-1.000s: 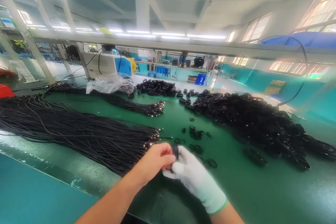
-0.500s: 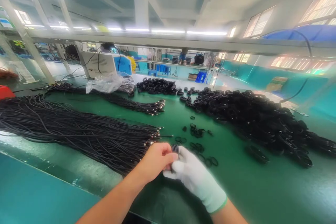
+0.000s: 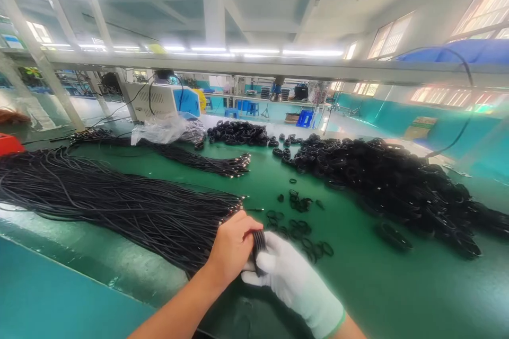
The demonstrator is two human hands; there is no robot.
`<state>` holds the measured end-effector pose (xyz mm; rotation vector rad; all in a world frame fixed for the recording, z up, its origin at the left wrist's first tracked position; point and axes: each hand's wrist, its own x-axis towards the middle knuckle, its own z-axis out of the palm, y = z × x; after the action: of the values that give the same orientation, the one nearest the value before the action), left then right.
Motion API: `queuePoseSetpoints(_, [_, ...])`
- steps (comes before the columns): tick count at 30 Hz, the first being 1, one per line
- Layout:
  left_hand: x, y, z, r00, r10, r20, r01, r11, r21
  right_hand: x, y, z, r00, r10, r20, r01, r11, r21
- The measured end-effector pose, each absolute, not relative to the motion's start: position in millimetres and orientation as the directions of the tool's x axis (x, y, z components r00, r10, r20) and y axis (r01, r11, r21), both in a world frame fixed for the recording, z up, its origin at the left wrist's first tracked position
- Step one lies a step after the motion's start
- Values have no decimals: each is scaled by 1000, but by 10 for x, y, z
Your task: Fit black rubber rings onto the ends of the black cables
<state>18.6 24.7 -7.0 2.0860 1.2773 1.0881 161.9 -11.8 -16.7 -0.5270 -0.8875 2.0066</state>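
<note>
A small coil of black cable (image 3: 259,244) is held between my two hands, its turns lying side by side. My bare left hand (image 3: 234,246) is closed on the coil's upper left side, with the fingertips partly hidden. On the other side, my right hand (image 3: 290,278), in a white glove, grips the coil between thumb and fingers. Just beyond the hands, thin black rings (image 3: 312,249) lie scattered on the green table (image 3: 350,286). To the left, a long bundle of black cables (image 3: 119,201) ends in metal-tipped connectors close to my left hand.
A big heap of coiled black cables (image 3: 382,185) covers the right side. Farther back are a smaller cable bundle (image 3: 194,160), a clear plastic bag (image 3: 163,128) and a white and blue machine (image 3: 159,98). A metal shelf rail (image 3: 254,68) crosses above the table.
Both hands have shifted slightly left and down with the coil. The left hand has turned, its back now more upward, and more of the coil shows between the hands.
</note>
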Motion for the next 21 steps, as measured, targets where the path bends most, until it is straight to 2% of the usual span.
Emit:
queuePoseSetpoints(3, [179, 328, -58, 248, 895, 371, 499, -446, 743, 1638, -102, -160, -559, 827, -53, -531, -407, -743])
queuePoseSetpoints(7, [166, 380, 1, 240, 897, 372, 409, -441, 799, 1671, -81, -161, -594, 796, -118, -550, -508, -662])
queuePoseSetpoints(10, [171, 375, 9, 231, 893, 387, 377, -449, 811, 1640, -78, -212, -579, 814, -53, -586, -460, -667])
queuePoseSetpoints(13, [189, 365, 1, 220, 888, 404, 407, -460, 789, 1590, -66, -278, -507, 862, -16, -618, -376, -690])
queuePoseSetpoints(16, [208, 359, 54, 222, 892, 395, 495, -452, 742, 1583, -40, -303, -491, 869, -61, -612, -394, -686])
queuePoseSetpoints(19, [205, 352, 215, 281, 911, 301, 594, -412, 691, 1625, -18, -281, -513, 857, -51, -622, -413, -665])
queuePoseSetpoints(21, [178, 355, 354, 311, 920, 237, 605, -384, 697, 1669, -15, -243, -580, 813, -43, -626, -480, -615])
